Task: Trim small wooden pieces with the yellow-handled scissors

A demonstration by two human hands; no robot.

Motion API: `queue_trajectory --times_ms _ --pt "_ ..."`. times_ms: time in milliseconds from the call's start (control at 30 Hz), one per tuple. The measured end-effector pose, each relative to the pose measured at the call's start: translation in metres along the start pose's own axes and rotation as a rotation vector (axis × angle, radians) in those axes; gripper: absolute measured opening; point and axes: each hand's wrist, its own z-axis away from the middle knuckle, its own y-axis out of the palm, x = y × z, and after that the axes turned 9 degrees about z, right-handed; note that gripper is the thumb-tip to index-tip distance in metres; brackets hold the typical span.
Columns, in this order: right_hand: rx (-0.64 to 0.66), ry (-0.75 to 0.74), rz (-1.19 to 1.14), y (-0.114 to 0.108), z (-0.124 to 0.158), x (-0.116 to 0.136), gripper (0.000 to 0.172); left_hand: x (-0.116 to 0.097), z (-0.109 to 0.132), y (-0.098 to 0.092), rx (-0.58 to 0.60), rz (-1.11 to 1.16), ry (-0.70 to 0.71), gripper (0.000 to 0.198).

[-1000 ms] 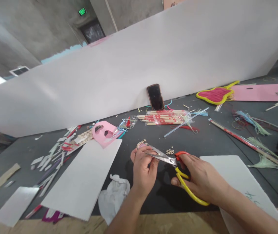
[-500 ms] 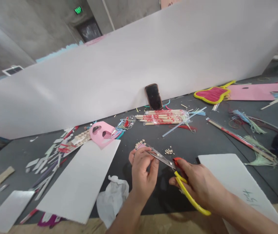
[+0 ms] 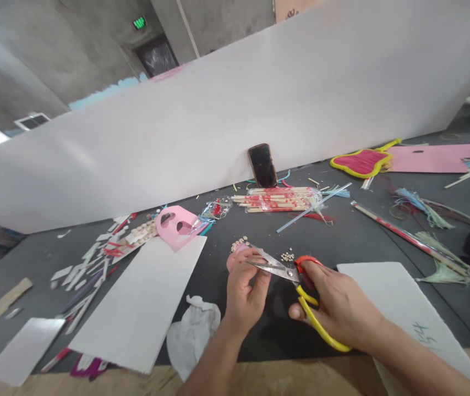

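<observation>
My right hand (image 3: 336, 308) grips scissors (image 3: 288, 273) with one orange and one yellow handle, blades parted and pointing left. My left hand (image 3: 245, 291) is closed in a pinch at the blade tips, holding something small that I cannot make out. Two small heaps of pale beads (image 3: 287, 256) lie on the dark table (image 3: 342, 236) just beyond the hands.
White sheets (image 3: 144, 300) lie left and right of the hands, and a crumpled tissue (image 3: 193, 333) sits near the front edge. A pink cut-out (image 3: 175, 224), bundled sticks (image 3: 278, 199), a phone (image 3: 262, 164) against the white board, strips and tassels are scattered around.
The scissor blades have opened a little and the view has shifted slightly. Both hands stay in about the same spot.
</observation>
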Motion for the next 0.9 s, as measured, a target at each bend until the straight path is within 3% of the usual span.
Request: queue_trajectory --times_ms 333,600,767,900 --pt "0.127 0.053 0.016 -0.002 0.005 0.002 0.037 -0.001 0.001 -0.001 0.064 0.087 -0.101 0.013" --pt "0.178 0.119 -0.018 -0.001 0.001 0.006 0.038 0.000 0.001 0.001 -0.018 -0.033 -0.037 0.007" --pt "0.111 0.087 -0.028 0.001 -0.001 0.001 0.035 0.002 0.001 0.004 -0.053 -0.121 0.005 0.011" --pt "0.062 0.048 -0.023 -0.001 -0.001 0.000 0.045 0.004 0.004 0.004 -0.050 -0.144 0.016 0.013"
